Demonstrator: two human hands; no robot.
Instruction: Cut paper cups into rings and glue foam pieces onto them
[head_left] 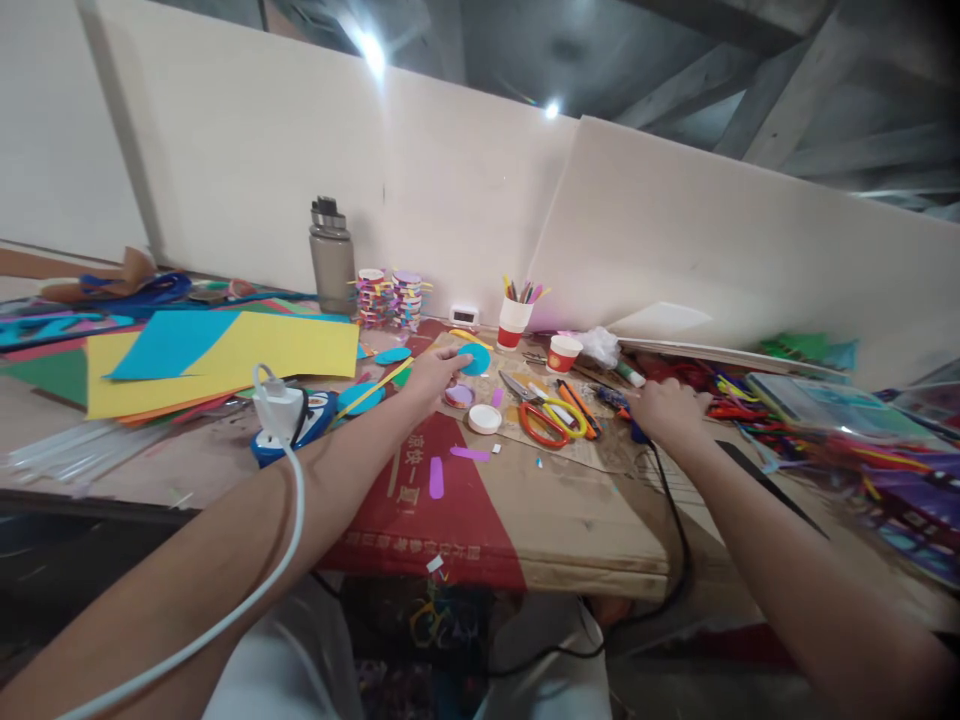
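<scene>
My left hand [433, 374] reaches forward over the cardboard-covered table [570, 510] and pinches a turquoise paper disc [475, 359] at its edge. My right hand [666, 410] lies fingers-down on a dark tool with a black cord [675, 520]; the tool is mostly hidden under the hand. Between the hands lie scissors with red and yellow handles [551, 418], a white round lid [484, 418] and a small purple disc [459, 396].
Yellow and blue paper sheets [225, 360] cover the left side. A grey bottle [331, 256], stacked colourful pieces [391, 297], a cup of pencils [514, 318] and a paper cup [562, 352] stand at the back. Pipe cleaners and plastic packets [825, 420] crowd the right. A white charger cable [277, 520] crosses my left arm.
</scene>
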